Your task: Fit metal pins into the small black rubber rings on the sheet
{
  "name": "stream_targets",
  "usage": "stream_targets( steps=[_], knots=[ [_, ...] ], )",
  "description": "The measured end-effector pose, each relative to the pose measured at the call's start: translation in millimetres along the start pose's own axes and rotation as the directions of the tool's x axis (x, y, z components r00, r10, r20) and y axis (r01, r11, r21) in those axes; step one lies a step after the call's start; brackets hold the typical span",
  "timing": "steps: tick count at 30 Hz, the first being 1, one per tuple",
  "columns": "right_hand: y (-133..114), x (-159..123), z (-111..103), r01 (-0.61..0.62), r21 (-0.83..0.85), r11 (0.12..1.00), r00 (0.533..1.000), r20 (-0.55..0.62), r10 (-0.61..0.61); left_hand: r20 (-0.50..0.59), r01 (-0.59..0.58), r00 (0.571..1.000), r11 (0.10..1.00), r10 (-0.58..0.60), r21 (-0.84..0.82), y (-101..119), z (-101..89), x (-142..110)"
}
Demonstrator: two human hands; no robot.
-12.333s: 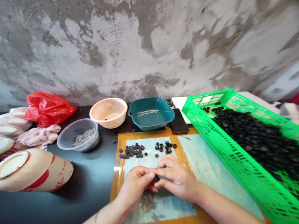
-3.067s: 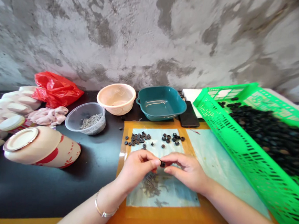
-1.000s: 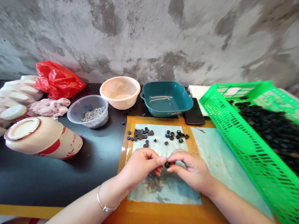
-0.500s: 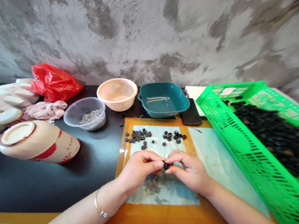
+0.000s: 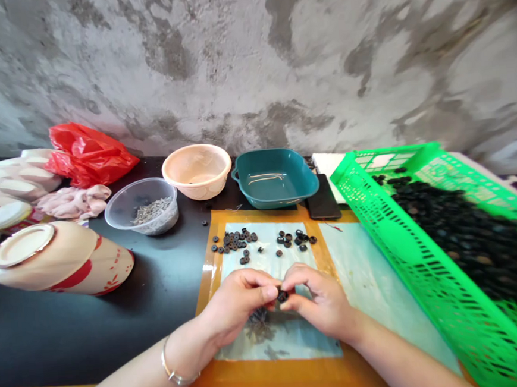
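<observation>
A green plastic basket (image 5: 424, 252) sits at three o'clock, its edge close against the orange-bordered mat (image 5: 260, 214) on the black worktop (image 5: 51, 347), with open room at nine o'clock. The left hand (image 5: 238, 305) and right hand (image 5: 321, 305) grip, clenched together, a small black ring (image 5: 283, 296) above the mat's six o'clock half.

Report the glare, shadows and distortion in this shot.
Head view: wide-angle bending curves the black table and the concrete wall; glare streaks the teal dish; a dark shadow lies under the tipped cream-and-red bowl; the small black ring looks fairly sharp.
</observation>
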State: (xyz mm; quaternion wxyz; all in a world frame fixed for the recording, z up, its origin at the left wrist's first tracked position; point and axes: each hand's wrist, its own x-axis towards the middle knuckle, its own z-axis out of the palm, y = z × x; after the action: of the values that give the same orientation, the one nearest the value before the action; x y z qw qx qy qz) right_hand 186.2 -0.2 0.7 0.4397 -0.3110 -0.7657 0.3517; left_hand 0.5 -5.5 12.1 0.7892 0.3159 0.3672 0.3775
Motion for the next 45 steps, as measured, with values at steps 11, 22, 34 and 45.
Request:
stream_targets(
  steps=[11,22,34,45],
  knots=[
    [-5,3,-2,0.102,-0.149,0.984,0.994,0.059,-0.094,0.008,0.015,1.000,0.999,-0.014,-0.036,-3,-1.9,0],
    [-2,5,-3,0.179,-0.211,0.961,0.983,0.006,-0.182,-0.083,0.022,0.996,0.995,-0.014,0.095,-6,0.9,1],
    [1,5,-5,0.124,-0.110,0.986,0.991,-0.035,-0.128,-0.039,-0.242,0.960,0.895,0.277,0.376,-12,3.7,-3],
    [-3,1,1,0.067,-0.093,0.993,0.998,0.011,-0.066,0.006,-0.276,0.902,0.568,0.431,0.776,-12,4.4,-4]
  ],
)
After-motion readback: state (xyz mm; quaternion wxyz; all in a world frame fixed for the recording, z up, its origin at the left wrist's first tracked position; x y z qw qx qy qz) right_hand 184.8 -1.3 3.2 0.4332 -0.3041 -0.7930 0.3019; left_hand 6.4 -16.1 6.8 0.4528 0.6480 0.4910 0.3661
